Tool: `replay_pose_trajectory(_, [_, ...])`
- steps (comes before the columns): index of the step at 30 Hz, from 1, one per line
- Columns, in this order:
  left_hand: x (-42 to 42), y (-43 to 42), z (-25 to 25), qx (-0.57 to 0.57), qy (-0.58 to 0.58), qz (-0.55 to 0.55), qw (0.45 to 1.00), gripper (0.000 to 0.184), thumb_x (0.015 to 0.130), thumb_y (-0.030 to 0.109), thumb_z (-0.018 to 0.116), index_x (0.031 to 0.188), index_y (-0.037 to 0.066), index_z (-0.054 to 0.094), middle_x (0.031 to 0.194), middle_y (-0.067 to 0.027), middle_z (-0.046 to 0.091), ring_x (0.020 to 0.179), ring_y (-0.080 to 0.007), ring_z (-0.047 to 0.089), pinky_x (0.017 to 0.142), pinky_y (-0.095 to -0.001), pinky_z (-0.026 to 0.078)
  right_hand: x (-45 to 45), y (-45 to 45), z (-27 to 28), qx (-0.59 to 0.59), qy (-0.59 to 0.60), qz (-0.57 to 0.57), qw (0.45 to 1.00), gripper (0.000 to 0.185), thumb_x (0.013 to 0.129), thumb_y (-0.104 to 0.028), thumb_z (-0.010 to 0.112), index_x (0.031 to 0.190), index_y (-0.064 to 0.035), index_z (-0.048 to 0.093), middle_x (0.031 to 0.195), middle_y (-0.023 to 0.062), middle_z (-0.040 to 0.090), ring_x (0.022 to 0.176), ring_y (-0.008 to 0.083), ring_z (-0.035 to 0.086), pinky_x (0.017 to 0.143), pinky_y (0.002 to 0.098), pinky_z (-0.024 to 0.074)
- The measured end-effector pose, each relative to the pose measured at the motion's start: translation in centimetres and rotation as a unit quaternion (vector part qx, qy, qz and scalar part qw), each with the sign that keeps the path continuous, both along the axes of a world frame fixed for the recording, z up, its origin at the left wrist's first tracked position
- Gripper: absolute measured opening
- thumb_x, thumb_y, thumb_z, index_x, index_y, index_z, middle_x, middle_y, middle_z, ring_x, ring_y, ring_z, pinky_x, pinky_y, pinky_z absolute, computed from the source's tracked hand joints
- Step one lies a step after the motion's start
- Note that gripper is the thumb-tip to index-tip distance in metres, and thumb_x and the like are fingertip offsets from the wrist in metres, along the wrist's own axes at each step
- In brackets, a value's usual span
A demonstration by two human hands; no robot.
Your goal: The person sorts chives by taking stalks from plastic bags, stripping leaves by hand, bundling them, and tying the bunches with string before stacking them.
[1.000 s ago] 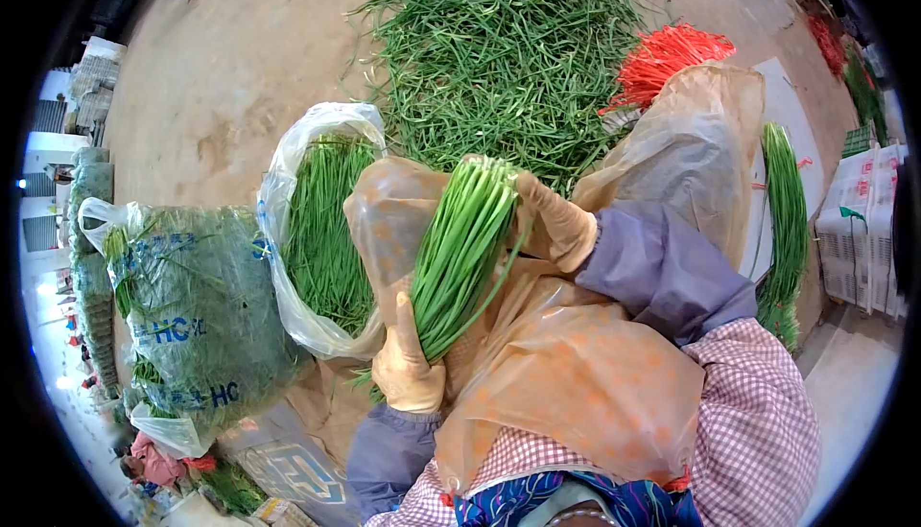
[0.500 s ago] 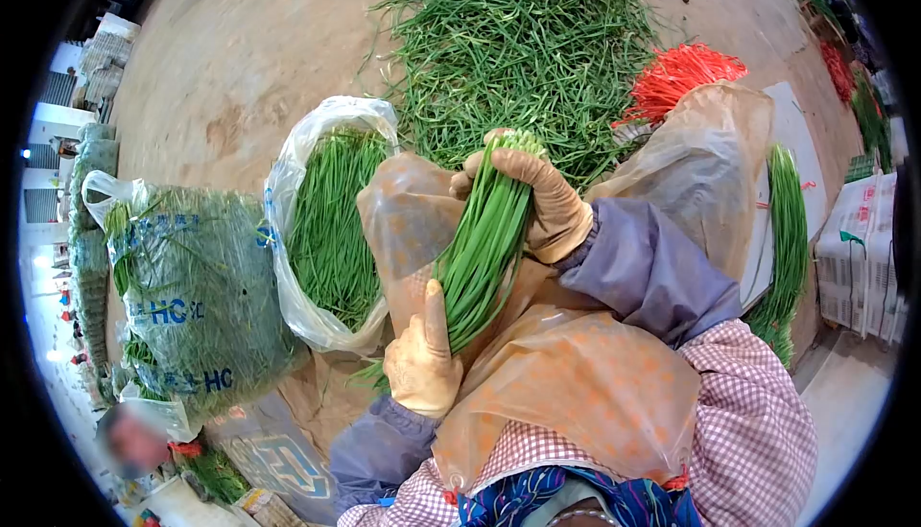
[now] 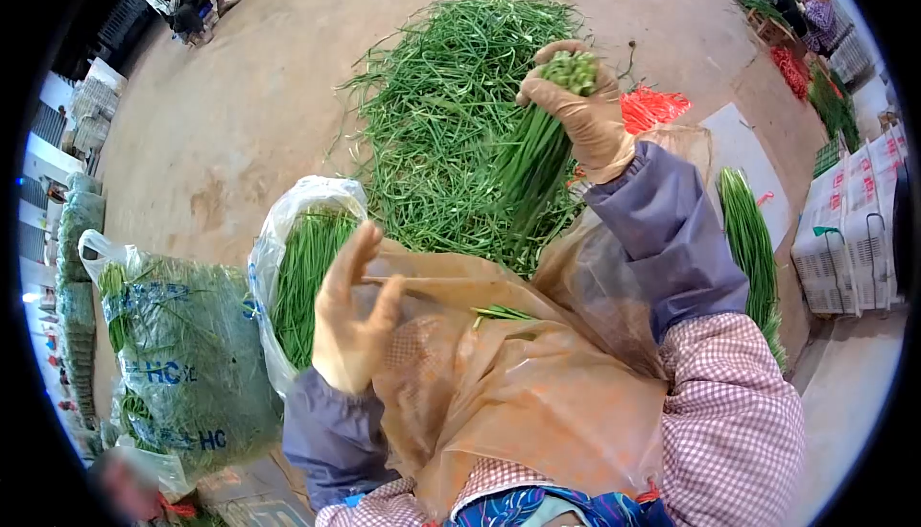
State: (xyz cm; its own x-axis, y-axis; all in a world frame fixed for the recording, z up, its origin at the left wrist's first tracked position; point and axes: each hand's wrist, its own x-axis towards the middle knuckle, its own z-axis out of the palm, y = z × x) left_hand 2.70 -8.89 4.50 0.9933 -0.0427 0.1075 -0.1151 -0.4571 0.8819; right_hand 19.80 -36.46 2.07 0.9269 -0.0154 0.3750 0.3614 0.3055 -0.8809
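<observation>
Green bundle of long, slender stalks with pale cut ends [image 3: 539, 148] is held up in front of the person, over the near right part of a broad, loose heap of tangled green leaves [image 3: 432, 95] on the bare brown floor [image 3: 249, 124]. Half a second ago both hands were on it above the lap; now it has been carried forward and to the right, and only the right hand [image 3: 587, 110], in a tan glove, grasps it, fingers wrapped round the stalks just below the cut ends. Left hand [image 3: 347, 321], gloved alike and slightly blurred, has let go: its fingers are spread and it holds nothing, near a white translucent plastic bag of upright green stalks [image 3: 319, 193]. For the work, this suggests that the right hand alone now carries and steers the bundle. The cut ends point upward, towards the camera, while the leafy ends hang down, back towards the lap; the long axis slants from upper right to lower left, with the lower tips blurred. A few short green pieces [image 3: 504, 313] lie on the translucent tan plastic apron [image 3: 547, 388]. Beyond the right wrist sits a clump of bright red strips [image 3: 654, 108].
</observation>
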Motion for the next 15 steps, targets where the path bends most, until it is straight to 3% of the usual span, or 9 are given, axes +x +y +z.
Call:
replay_pose_trajectory(4, [4.3, -2.8, 1.3, -0.073, -0.021, -0.022, 0.997, 0.055, 0.087, 0.014, 0.068, 0.136, -0.001, 0.048, 0.134, -0.0180, 0.054, 0.125, -0.0251, 0.052, 0.106, -0.0367, 0.039, -1.7, 0.8, -0.1, 0.071, 0.046, 0.062, 0.994, 0.028, 0.079, -0.002, 0.075, 0.103, -0.0055, 0.060, 0.081, 0.0051, 0.068, 0.074, 0.0143, 0.066, 0.068, 0.0288, 0.0558])
replay_pose_trajectory(8, [8.7, -6.8, 2.1, -0.019, -0.154, -0.160, 0.975, 0.055, 0.089, 0.019, 0.065, 0.139, 0.006, 0.046, 0.134, -0.0127, 0.055, 0.129, -0.0238, 0.047, 0.106, -0.0387, 0.037, -2.8, 0.0, 1.7, 0.176, 0.149, 0.178, 0.957, 0.033, 0.083, -0.009, 0.071, 0.112, -0.0059, 0.055, 0.085, 0.0084, 0.067, 0.075, 0.0205, 0.067, 0.070, 0.0350, 0.0572])
replay_pose_trajectory(10, [10.5, -8.4, 1.8, -0.010, -0.160, -0.221, 0.962, 0.050, 0.091, 0.021, 0.063, 0.135, 0.003, 0.047, 0.124, -0.0218, 0.059, 0.117, -0.0312, 0.057, 0.095, -0.0388, 0.046, -2.5, -0.6, 1.4, 0.205, 0.131, 0.180, 0.953, 0.038, 0.085, -0.016, 0.070, 0.116, -0.0062, 0.050, 0.086, 0.0088, 0.066, 0.077, 0.0228, 0.066, 0.073, 0.0387, 0.0572])
replay_pose_trajectory(12, [10.6, -8.7, 0.6, -0.021, 0.000, -0.277, 0.961, 0.048, 0.096, 0.029, 0.055, 0.134, 0.002, 0.046, 0.109, -0.0262, 0.063, 0.102, -0.0390, 0.063, 0.085, -0.0427, 0.050, -2.4, -2.3, 2.1, 0.229, 0.121, 0.164, 0.952, 0.040, 0.084, -0.018, 0.070, 0.116, -0.0065, 0.050, 0.086, 0.0084, 0.065, 0.079, 0.0229, 0.065, 0.075, 0.0402, 0.0569])
replay_pose_trajectory(13, [10.3, -8.7, -1.1, 0.017, -0.075, -0.295, 0.952, 0.045, 0.098, 0.032, 0.049, 0.132, 0.002, 0.048, 0.097, -0.0279, 0.064, 0.093, -0.0442, 0.063, 0.081, -0.0440, 0.050, -1.7, -4.1, 1.6, 0.255, 0.120, 0.155, 0.947, 0.038, 0.084, -0.020, 0.070, 0.115, -0.0078, 0.050, 0.087, 0.0080, 0.064, 0.080, 0.0234, 0.064, 0.077, 0.0421, 0.0566])
replay_pose_trajectory(14, [9.4, -8.3, -2.0, -0.005, -0.016, -0.311, 0.950, 0.041, 0.097, 0.028, 0.051, 0.129, 0.003, 0.051, 0.093, -0.0265, 0.065, 0.090, -0.0420, 0.063, 0.078, -0.0433, 0.051, -1.3, -5.9, 1.5, 0.287, 0.107, 0.145, 0.941, 0.034, 0.085, -0.019, 0.069, 0.112, -0.0079, 0.052, 0.087, 0.0074, 0.062, 0.080, 0.0235, 0.064, 0.077, 0.0419, 0.0565])
replay_pose_trajectory(15, [8.8, -7.5, -3.1, 0.086, 0.060, -0.306, 0.946, 0.035, 0.095, 0.026, 0.053, 0.122, 0.004, 0.056, 0.087, -0.0249, 0.065, 0.082, -0.0417, 0.063, 0.072, -0.0440, 0.051, -0.8, -8.0, 1.1, 0.285, 0.098, 0.121, 0.946, 0.031, 0.085, -0.018, 0.069, 0.110, -0.0077, 0.054, 0.086, 0.0070, 0.062, 0.080, 0.0236, 0.063, 0.079, 0.0424, 0.0557])
